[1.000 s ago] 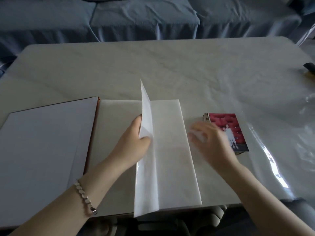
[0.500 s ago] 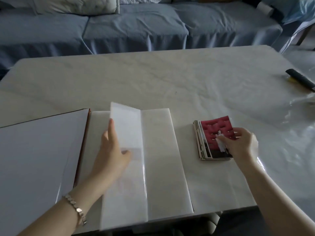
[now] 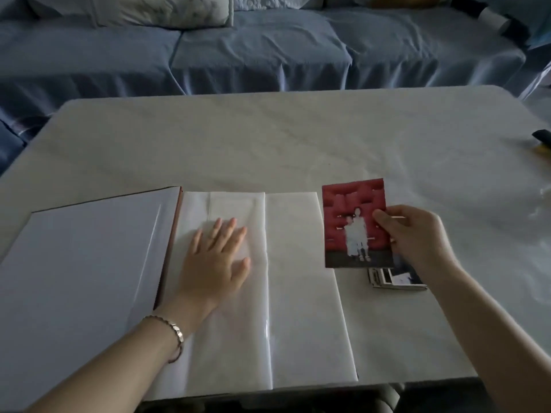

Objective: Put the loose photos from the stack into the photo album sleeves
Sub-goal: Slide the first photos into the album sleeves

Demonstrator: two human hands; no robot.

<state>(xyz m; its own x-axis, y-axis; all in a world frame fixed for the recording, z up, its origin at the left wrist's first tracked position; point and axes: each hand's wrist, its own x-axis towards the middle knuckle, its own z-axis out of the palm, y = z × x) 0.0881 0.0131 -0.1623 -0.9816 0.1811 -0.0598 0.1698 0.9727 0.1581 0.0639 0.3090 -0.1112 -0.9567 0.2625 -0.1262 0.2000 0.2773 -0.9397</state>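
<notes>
Fingers straight and fanned apart, the person's left hand (image 3: 219, 263) lies palm-down on a milky, translucent plastic sleeve page (image 3: 226, 338) of the large open photo album (image 3: 83, 263), pressing it flat. A silver-coloured link bracelet (image 3: 176, 330) sits on that wrist. Left of the hand, the album's white inside cover lies flat, with a thin brown edge showing along its right side where it meets the pages. Right of the hand, past a glossy crease, a second translucent page (image 3: 301, 293) also lies flat.

At that page's right edge, a rectangular printed photo with a deep red tufted background and two pale standing figures (image 3: 353, 216) is held up off the table, picture side toward the camera. Its lower left corner overlaps the page in view. The right hand (image 3: 417, 236) pinches the photo's right edge, thumb on the front and the other fingers curled behind it. Below hand and photo, a small stack of loose photos (image 3: 398, 281) rests on the pale marble-patterned tabletop (image 3: 298, 138), partly hidden by the held photo and the wrist.

At the table's far right edge lies a small dark object with a yellow part (image 3: 543, 141), too cut off to identify. Behind the table runs a blue fabric-covered sofa (image 3: 268, 55) with a pale cushion (image 3: 143, 10) toward its left end.
</notes>
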